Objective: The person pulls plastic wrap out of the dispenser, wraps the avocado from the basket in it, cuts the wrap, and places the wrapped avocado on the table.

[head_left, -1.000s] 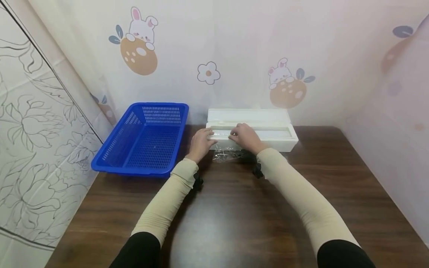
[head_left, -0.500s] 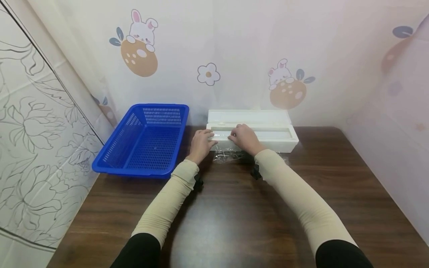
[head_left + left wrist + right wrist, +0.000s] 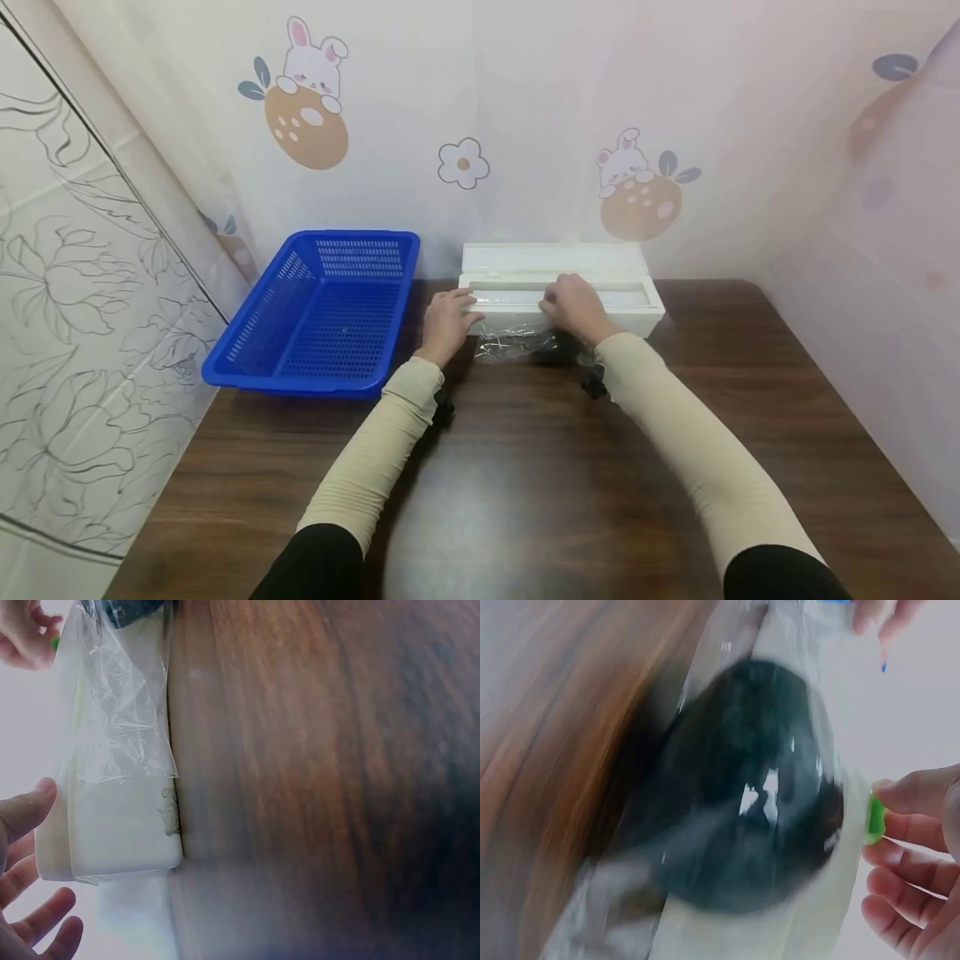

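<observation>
A long white cling film box [image 3: 637,323] stands at the back of the table with its lid raised. Clear cling film [image 3: 506,343] hangs down its front. Under this film lies a dark, glossy rounded thing [image 3: 742,787], mostly hidden by my right arm in the head view. My right hand [image 3: 577,304] pinches a small green slide cutter [image 3: 875,819] at the box's top front edge, right of its middle. At the left end, my left hand [image 3: 447,321] rests on the box, fingers spread, thumb [image 3: 34,806] at the edge.
A blue plastic basket [image 3: 405,325] with slotted walls stands left of the box. The brown wooden table [image 3: 480,500] runs in front of both. A printed curtain [image 3: 525,100] hangs close behind. Black cameras [image 3: 594,382] sit under the wrists.
My right hand has slid to the right along the box's front edge, mostly in the last half second. My left hand stays at the left end.
</observation>
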The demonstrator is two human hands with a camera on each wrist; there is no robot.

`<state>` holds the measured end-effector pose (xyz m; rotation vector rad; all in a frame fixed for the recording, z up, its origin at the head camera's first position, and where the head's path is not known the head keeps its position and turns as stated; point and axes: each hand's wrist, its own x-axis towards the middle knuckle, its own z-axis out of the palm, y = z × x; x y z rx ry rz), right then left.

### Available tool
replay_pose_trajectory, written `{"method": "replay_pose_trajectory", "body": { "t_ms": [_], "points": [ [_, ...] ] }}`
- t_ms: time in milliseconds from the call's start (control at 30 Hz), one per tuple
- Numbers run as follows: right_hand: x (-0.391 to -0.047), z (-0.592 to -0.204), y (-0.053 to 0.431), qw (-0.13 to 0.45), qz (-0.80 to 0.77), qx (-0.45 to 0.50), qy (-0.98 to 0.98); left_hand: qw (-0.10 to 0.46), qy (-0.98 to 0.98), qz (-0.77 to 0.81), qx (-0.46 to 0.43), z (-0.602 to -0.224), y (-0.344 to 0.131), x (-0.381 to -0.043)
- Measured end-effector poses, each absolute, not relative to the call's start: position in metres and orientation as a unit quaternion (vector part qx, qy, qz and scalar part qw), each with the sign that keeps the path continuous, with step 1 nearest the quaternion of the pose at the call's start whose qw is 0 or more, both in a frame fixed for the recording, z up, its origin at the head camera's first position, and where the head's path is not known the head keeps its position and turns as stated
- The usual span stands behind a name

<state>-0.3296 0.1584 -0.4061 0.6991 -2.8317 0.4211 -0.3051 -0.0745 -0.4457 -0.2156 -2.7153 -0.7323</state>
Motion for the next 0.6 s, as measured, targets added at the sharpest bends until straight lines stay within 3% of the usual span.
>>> {"method": "replay_pose_trajectory", "body": {
  "t_ms": [267,600],
  "points": [
    [-0.328,-0.405,0.187,0.075,0.156,0.197,-0.965,0.149,-0.952,-0.261,-0.064,-0.444,-0.074,-0.305],
    [-0.329,-0.405,0.225,0.096,0.152,0.173,-0.968,0.146,-0.95,-0.27,-0.054,-0.447,-0.075,-0.305]
  ]
}}
